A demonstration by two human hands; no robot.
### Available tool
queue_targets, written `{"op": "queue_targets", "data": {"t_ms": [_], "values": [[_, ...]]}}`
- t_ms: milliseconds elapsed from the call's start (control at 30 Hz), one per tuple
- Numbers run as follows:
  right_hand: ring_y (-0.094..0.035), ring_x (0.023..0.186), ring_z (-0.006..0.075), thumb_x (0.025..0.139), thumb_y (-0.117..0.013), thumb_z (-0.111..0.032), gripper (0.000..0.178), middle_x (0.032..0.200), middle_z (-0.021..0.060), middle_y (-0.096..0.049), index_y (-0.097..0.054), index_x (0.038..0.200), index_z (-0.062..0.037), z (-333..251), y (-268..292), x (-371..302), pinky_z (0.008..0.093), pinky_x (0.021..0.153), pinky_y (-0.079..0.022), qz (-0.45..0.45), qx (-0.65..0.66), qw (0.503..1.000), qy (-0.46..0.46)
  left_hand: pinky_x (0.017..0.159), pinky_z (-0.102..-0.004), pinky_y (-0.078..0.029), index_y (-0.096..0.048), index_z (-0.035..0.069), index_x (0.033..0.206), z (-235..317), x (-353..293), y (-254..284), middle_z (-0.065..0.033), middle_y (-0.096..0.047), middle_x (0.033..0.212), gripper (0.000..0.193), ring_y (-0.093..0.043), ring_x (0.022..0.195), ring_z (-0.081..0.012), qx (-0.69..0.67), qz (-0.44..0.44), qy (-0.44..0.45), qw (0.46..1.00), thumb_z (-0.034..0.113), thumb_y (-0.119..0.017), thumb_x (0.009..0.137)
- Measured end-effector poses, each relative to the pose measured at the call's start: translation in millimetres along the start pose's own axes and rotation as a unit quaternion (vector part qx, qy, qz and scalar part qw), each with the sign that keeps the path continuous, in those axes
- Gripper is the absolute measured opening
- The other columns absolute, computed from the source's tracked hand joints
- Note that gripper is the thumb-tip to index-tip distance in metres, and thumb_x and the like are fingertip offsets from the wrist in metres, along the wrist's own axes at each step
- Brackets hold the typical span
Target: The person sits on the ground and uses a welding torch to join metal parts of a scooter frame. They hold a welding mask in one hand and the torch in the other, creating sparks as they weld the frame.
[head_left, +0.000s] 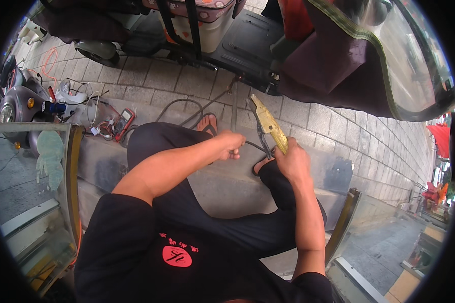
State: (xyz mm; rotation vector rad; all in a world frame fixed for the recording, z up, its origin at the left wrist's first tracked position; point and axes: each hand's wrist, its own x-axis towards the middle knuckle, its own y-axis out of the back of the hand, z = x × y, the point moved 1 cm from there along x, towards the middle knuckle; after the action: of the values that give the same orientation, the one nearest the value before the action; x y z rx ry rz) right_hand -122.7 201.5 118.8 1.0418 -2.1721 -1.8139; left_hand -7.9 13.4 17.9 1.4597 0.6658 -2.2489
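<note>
My right hand (293,160) grips a worn yellow hand tool (269,123) with a dark metal lever along its left side. The tool points up and away from me, over the step. My left hand (230,145) is closed, with a thin dark cable (255,146) running from its fingers toward the tool; the part inside the hand is hidden. My two hands are apart, held above the step between my knees. My sandalled feet are behind them, the left foot (207,122) more visible than the right.
On the left of the step lie a red-and-grey multimeter (125,121), tangled wires and a blue-black round object (53,107). A motor scooter (23,108) stands beyond them. A three-wheeler (247,38) is parked ahead. Glass doors (33,166) flank me on both sides.
</note>
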Motion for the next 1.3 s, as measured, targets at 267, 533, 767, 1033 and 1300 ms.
{"op": "queue_targets", "data": {"t_ms": [267, 533, 767, 1033, 1300], "values": [[-0.070, 0.097, 0.0481, 0.095, -0.064, -0.039, 0.045, 0.100, 0.0296, -0.073, -0.063, 0.123, -0.0030, 8, -21, 27, 0.0548, 0.088, -0.054, -0.029, 0.032, 0.998, -0.040, 0.052, -0.0346, -0.051, -0.054, 0.001, 0.094, 2, -9, -3, -0.0052, -0.048, 0.077, 0.015, -0.045, 0.056, -0.0149, -0.014, 0.011, 0.007, 1.000, 0.011, -0.065, 0.092], [-0.070, 0.098, 0.0482, 0.097, -0.064, -0.048, 0.054, 0.097, 0.0298, -0.073, -0.064, 0.122, -0.0008, 3, -28, 49, 0.0526, 0.088, -0.054, -0.022, 0.095, 0.993, -0.064, 0.050, -0.0344, -0.051, -0.056, -0.004, 0.103, 2, -13, -3, -0.0069, -0.051, 0.078, 0.020, -0.048, 0.054, -0.0152, -0.033, 0.008, 0.004, 0.999, 0.010, -0.065, 0.091], [-0.070, 0.099, 0.0470, 0.097, -0.066, -0.051, 0.057, 0.095, 0.0304, -0.072, -0.068, 0.115, 0.0029, -3, -25, 71, 0.0490, 0.086, -0.053, -0.014, 0.160, 0.985, -0.059, 0.048, -0.0343, -0.051, -0.057, -0.006, 0.108, 2, -9, -4, -0.0078, -0.052, 0.081, 0.025, -0.048, 0.054, -0.0155, -0.035, -0.004, 0.003, 0.999, 0.010, -0.067, 0.091], [-0.069, 0.099, 0.0485, 0.096, -0.065, -0.054, 0.059, 0.097, 0.0313, -0.071, -0.068, 0.111, 0.0032, -14, -36, 85, 0.0506, 0.087, -0.053, -0.015, 0.136, 0.989, -0.058, 0.049, -0.0344, -0.051, -0.059, -0.003, 0.106, -1, -6, -3, -0.0074, -0.051, 0.081, 0.022, -0.048, 0.056, -0.0160, -0.033, -0.001, 0.008, 0.999, 0.011, -0.068, 0.091], [-0.069, 0.099, 0.0497, 0.096, -0.064, -0.055, 0.059, 0.096, 0.0321, -0.071, -0.068, 0.107, 0.0028, -19, -39, 84, 0.0520, 0.087, -0.053, -0.007, 0.143, 0.988, -0.064, 0.049, -0.0351, -0.050, -0.060, -0.002, 0.100, -3, -2, -3, -0.0070, -0.051, 0.080, 0.017, -0.049, 0.056, -0.0164, -0.036, -0.001, 0.008, 0.999, 0.010, -0.067, 0.090]]}}
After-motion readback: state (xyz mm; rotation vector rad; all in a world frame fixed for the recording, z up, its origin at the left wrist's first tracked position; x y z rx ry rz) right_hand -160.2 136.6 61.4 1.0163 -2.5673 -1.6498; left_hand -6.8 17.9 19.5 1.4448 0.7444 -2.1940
